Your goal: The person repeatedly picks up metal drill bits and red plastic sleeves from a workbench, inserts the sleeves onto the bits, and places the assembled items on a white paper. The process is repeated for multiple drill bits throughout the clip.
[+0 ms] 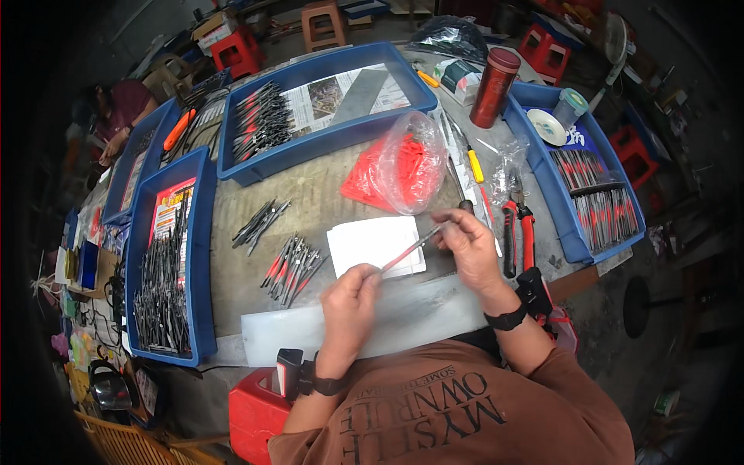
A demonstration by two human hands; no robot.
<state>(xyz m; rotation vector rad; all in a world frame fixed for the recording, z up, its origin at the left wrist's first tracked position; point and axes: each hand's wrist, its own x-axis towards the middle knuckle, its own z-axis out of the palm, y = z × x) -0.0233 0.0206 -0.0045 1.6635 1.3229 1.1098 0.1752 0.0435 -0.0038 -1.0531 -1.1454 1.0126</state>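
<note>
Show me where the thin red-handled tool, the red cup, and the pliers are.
thin red-handled tool [409,249], head view, middle of its shaft.
red cup [494,89], head view, its side wall.
pliers [518,232], head view, between its handles.

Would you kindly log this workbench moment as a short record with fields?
Left hand: pinches the lower end of a thin red and grey tool
Right hand: pinches its upper end
Under the tool: white sheets
On the bench: two loose piles of similar tools, red-handled pliers
Around: blue trays

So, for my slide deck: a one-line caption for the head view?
Both hands hold a thin red-sleeved metal tool over white paper.
</note>
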